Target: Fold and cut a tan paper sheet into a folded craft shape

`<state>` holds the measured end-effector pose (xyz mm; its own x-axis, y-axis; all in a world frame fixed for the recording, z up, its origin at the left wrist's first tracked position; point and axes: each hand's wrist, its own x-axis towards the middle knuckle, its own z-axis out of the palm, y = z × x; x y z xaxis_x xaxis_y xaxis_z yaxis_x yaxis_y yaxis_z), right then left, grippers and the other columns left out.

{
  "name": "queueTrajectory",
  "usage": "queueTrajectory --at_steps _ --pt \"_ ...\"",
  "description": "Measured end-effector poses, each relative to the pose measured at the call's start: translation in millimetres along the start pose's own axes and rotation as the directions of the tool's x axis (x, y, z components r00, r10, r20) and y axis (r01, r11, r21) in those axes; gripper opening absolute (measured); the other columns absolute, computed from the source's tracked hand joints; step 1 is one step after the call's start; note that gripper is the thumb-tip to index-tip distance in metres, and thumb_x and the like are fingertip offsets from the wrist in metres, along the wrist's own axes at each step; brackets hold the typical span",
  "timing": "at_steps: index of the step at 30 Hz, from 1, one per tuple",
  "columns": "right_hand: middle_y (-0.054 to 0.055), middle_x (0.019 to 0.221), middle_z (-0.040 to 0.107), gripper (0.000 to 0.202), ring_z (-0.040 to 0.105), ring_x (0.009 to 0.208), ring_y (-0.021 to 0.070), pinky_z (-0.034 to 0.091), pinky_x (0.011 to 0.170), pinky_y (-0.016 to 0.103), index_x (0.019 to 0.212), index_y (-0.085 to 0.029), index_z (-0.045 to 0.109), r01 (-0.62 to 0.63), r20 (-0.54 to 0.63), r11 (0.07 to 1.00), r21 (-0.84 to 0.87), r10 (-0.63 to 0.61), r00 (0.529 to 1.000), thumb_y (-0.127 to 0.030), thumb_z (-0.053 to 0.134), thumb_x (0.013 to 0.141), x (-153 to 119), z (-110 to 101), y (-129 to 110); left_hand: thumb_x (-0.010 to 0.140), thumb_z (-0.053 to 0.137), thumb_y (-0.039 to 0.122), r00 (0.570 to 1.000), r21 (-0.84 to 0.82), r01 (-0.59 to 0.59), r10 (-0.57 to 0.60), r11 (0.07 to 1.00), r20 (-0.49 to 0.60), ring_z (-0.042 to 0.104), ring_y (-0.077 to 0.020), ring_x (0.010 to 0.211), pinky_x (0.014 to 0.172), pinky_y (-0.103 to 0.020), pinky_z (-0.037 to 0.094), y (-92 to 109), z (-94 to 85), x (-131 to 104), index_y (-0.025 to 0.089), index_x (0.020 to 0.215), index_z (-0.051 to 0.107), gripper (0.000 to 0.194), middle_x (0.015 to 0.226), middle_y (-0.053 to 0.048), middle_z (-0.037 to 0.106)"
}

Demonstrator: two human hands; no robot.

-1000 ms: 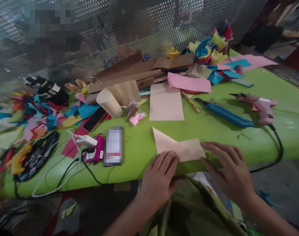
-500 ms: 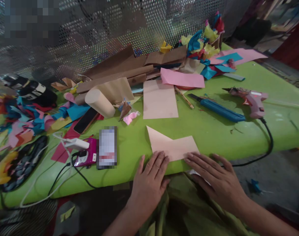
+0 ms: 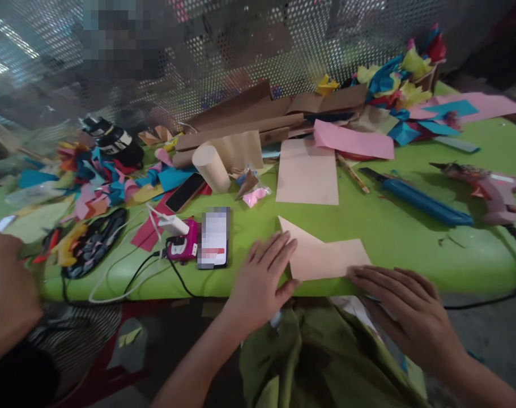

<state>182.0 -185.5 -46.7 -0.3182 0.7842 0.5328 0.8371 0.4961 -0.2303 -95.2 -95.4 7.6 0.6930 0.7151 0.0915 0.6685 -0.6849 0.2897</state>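
At the left fingertips: the left hand (image 3: 258, 283) meets the left edge of the folded paper (image 3: 329, 258), fingers loosely spread, thumb near its lower corner; nothing pinched.
At the right fingertips: the right hand (image 3: 406, 306) rests at the near right corner, fingers extended side by side, not closed around anything; its thumb is hidden.
Folded paper: between the two hands, lying on the green table (image 3: 249, 226), its pointed end directed away from the body.
Change noted: the left hand has shifted from the near edge to the left edge; the right remains at the near edge.
Bearing on the work: judged to be steadying from two sides; pressure appears light, though blur limits certainty.
Beige sheet (image 3: 307, 175): flat beyond both hands, apart from the folded paper.
Blue cutter (image 3: 427, 201): beyond the right hand; not touched.
Glue gun (image 3: 502, 198): farther right than the cutter, cord trailing toward the near edge.
Phone (image 3: 214, 235): left of and beyond the left hand, untouched.
Co-worker's hand (image 3: 9, 294): well left of the left hand.
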Motion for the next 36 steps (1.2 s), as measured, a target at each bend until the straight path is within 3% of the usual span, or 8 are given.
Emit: queueTrajectory --at_steps 3,7,11,14,19,23,29,36 --pt "0.011 0.121 0.072 0.063 0.068 0.103 0.0291 0.049 0.086 0.042 0.153 -0.031 0.041 -0.014 0.007 1.0 -0.003 0.015 1.0 -0.015 0.058 0.094 12 -5 5 0.101 0.043 0.047 0.994 -0.045 -0.033 0.037 0.998 0.099 0.035 -0.0222 0.149 0.124 -0.051 0.023 -2 1.8 14 0.02 0.155 0.029 0.061 0.158 -0.009 0.042" --pt "0.017 0.146 0.053 0.066 0.058 0.124 0.037 0.05 0.092 0.051 0.157 -0.032 0.03 -0.2 0.044 0.98 0.014 0.199 0.979 -0.031 0.057 0.096 32 -6 17 0.1 0.046 0.049 0.989 -0.097 -0.01 0.024 0.995 0.143 0.037 -0.0222 0.147 0.125 -0.053 0.02 -4 4.9 16 0.022 0.155 0.028 0.065 0.157 -0.009 0.043" --pt "0.008 0.113 0.071 0.066 0.07 0.1 0.0274 0.057 0.082 0.04 0.155 -0.032 0.034 -0.31 0.061 0.937 0.158 0.304 0.951 -0.036 0.06 0.095 41 -5 22 0.096 0.053 0.051 0.986 -0.143 0.037 -0.013 0.989 0.166 0.037 -0.0235 0.147 0.125 -0.052 0.017 -5 4.9 12 0.02 0.157 0.022 0.075 0.158 -0.011 0.042" --pt "-0.001 0.084 0.069 0.052 0.068 0.075 0.0189 0.056 0.069 0.03 0.142 -0.034 0.05 -0.24 0.011 0.933 0.268 0.246 0.969 -0.022 0.062 0.093 39 -12 21 0.099 0.042 0.057 0.985 -0.177 0.036 -0.005 0.984 0.174 0.034 -0.0238 0.149 0.125 -0.053 0.015 -6 2.9 8 0.02 0.158 0.018 0.073 0.159 -0.012 0.04" --pt "0.003 0.09 0.071 0.033 0.065 0.084 0.0197 0.053 0.073 0.032 0.105 -0.03 0.069 0.015 0.091 0.943 0.333 -0.048 0.995 -0.005 0.057 0.088 22 -26 23 0.102 0.021 0.058 0.989 -0.18 0.011 0.016 0.984 0.146 0.035 -0.0227 0.149 0.124 -0.056 0.016 -8 -0.9 5 0.028 0.157 0.025 0.063 0.159 -0.007 0.041" --pt "0.005 0.095 0.074 0.031 0.066 0.09 0.0218 0.053 0.079 0.037 0.101 -0.028 0.071 -0.023 0.063 0.953 0.303 0.004 0.998 -0.005 0.056 0.087 11 -26 23 0.103 0.03 0.054 0.991 -0.102 -0.001 0.015 0.995 0.134 0.038 -0.0256 0.147 0.122 -0.061 0.019 -6 1.6 5 0.027 0.146 0.047 0.055 0.158 -0.007 0.043" --pt "0.003 0.095 0.079 0.027 0.069 0.09 0.021 0.055 0.079 0.036 0.104 -0.028 0.071 -0.035 0.073 0.96 0.279 0.016 0.997 -0.009 0.06 0.087 14 -26 23 0.103 0.04 0.035 0.999 0.0 0.0 0.0 1.0 0.039 0.037 -0.0262 0.147 0.122 -0.06 0.022 0 9.2 6 0.023 0.141 0.054 0.041 0.156 -0.007 0.046" --pt "0.002 0.095 0.079 0.026 0.071 0.088 0.0204 0.057 0.077 0.035 0.105 -0.03 0.069 -0.066 0.041 0.944 0.324 0.056 0.998 -0.012 0.058 0.09 23 -21 19 0.104 0.035 0.044 0.977 -0.266 -0.115 0.157 0.957 0.146 0.034 -0.0203 0.149 0.124 -0.048 0.024 15 -6.5 20 0.024 0.146 0.049 0.048 0.155 -0.004 0.048"
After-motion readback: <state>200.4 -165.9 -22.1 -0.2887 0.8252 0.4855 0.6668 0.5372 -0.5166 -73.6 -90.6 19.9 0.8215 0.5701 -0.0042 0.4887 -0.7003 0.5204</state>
